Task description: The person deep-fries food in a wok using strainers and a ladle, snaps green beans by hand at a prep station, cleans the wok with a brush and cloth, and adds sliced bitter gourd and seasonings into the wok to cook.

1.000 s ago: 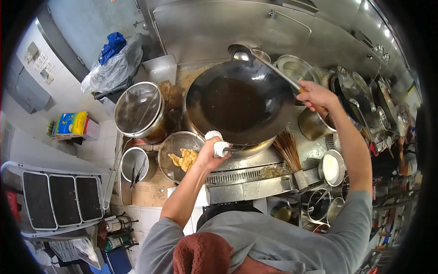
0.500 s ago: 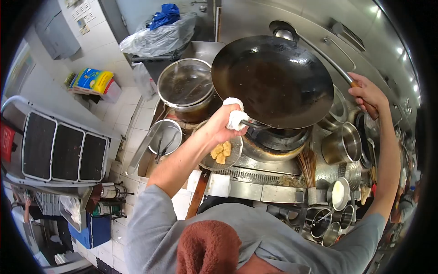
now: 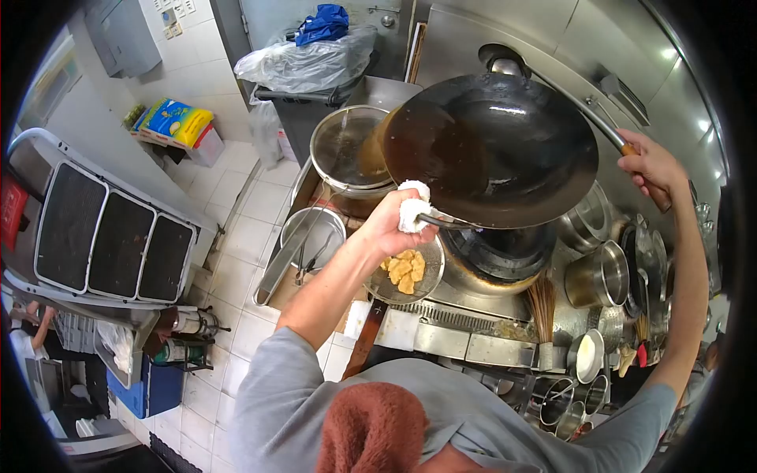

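Observation:
My left hand (image 3: 397, 223) is wrapped round the handle of a large black wok (image 3: 505, 150), with a white cloth (image 3: 414, 214) in its grip. The wok hangs above the burner (image 3: 493, 264), tilted to the left. Brown oil lies along its left side, and an amber stream (image 3: 374, 156) shows at that rim, over a mesh strainer (image 3: 331, 146) on a pot. In my closed right hand (image 3: 654, 167) is the wooden grip of a long ladle (image 3: 593, 117); its bowl is behind the wok's far rim. Golden fried pieces (image 3: 405, 271) lie in a wooden-handled strainer (image 3: 435, 251) below my left wrist.
A metal pot (image 3: 591, 277) and a bamboo brush (image 3: 542, 303) stand right of the burner. Several small containers (image 3: 552, 394) are at the front right. On the left are a metal bowl (image 3: 315, 229), a bagged bin (image 3: 315, 67) and a folded step ladder (image 3: 118, 229).
The wok has tipped further left, and oil now gathers at its left rim with an amber stream there. The ladle stays in my right hand behind the wok. The whole view has shifted slightly.

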The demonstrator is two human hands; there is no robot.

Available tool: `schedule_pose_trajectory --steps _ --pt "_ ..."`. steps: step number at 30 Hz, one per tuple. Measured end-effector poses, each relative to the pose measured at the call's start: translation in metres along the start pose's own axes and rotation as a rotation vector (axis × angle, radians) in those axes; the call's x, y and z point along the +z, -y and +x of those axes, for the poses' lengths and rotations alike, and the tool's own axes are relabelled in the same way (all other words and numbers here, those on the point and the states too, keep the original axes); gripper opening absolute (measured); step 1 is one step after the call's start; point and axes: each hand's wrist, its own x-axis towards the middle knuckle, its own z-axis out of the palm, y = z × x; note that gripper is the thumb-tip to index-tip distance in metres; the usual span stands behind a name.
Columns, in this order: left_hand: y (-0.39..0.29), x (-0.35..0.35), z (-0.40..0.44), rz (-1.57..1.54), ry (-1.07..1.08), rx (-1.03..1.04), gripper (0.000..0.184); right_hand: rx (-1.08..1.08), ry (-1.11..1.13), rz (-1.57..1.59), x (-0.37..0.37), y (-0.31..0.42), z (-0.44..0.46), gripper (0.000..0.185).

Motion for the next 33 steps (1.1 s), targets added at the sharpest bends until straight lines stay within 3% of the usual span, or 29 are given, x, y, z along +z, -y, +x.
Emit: schedule_pose_trajectory --steps 12,14,18,20,23,25,33 --pt "-0.007 -0.01 -0.006 -0.11 0.069 -0.01 0.016 -0.075 0.04 -0.174 0.002 0.053 0.0 0.063" --pt "-0.009 -0.018 -0.004 -0.164 0.173 -0.045 0.029 -0.072 0.037 -0.181 0.002 0.058 0.001 0.062" --pt "-0.009 -0.018 -0.007 -0.175 0.173 -0.04 0.027 -0.065 0.028 -0.23 0.004 0.068 0.0 0.062" --pt "-0.01 -0.016 -0.009 -0.173 0.141 -0.025 0.013 -0.052 0.02 -0.249 0.006 0.074 0.0 0.064" --pt "-0.01 -0.02 -0.009 -0.191 0.191 -0.015 0.023 -0.045 0.015 -0.277 0.008 0.082 -0.001 0.065" --pt "-0.011 -0.026 -0.007 -0.212 0.234 -0.023 0.023 -0.068 0.007 -0.321 0.009 0.089 -0.003 0.058" --pt "-0.012 -0.024 -0.006 -0.247 0.302 -0.023 0.028 -0.138 -0.047 -0.45 0.004 0.117 0.002 0.063"
